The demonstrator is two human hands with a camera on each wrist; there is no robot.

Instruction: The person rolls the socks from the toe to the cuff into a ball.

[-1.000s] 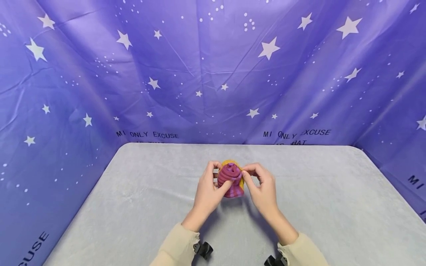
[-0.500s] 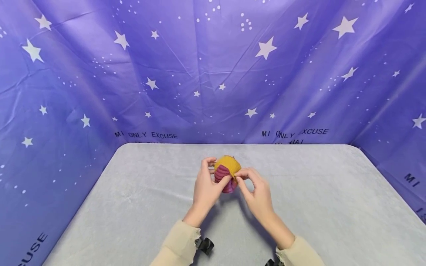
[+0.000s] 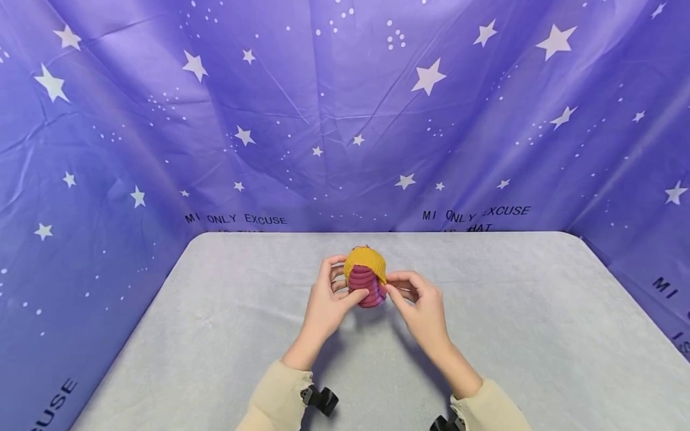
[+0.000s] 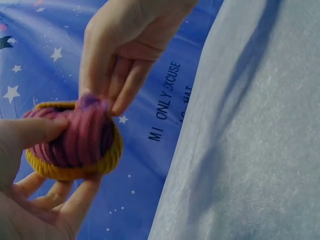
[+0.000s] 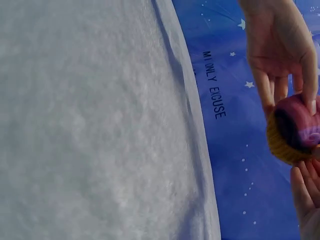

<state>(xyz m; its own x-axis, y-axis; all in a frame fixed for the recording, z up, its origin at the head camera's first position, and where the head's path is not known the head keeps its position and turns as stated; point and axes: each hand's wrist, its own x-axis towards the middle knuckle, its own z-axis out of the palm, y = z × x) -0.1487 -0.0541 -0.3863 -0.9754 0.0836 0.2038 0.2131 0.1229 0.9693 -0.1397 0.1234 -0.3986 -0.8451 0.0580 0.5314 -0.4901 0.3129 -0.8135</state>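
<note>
A rolled-up sock (image 3: 364, 284), striped magenta and purple with a ribbed yellow band, is held above the table. My left hand (image 3: 326, 302) grips it from the left, thumb on the striped face and fingers behind the yellow band. At its right side, my right hand (image 3: 423, 305) pinches the edge with thumb and forefinger. The left wrist view shows the yellow band wrapped round the striped bundle (image 4: 75, 137), with a purple bit sticking up at the right fingertips. In the right wrist view the bundle (image 5: 297, 117) is cut off by the frame edge.
A grey-white table (image 3: 215, 335) with rounded far corners lies beneath both hands. Purple curtains (image 3: 323, 108) with white stars and lettering hang behind and at the sides. Black wrist cameras (image 3: 320, 400) sit at the sleeves.
The sock has turned, so the yellow band now covers its top where the coiled purple end faced up before. Both hands have moved slightly left and stay on it.
</note>
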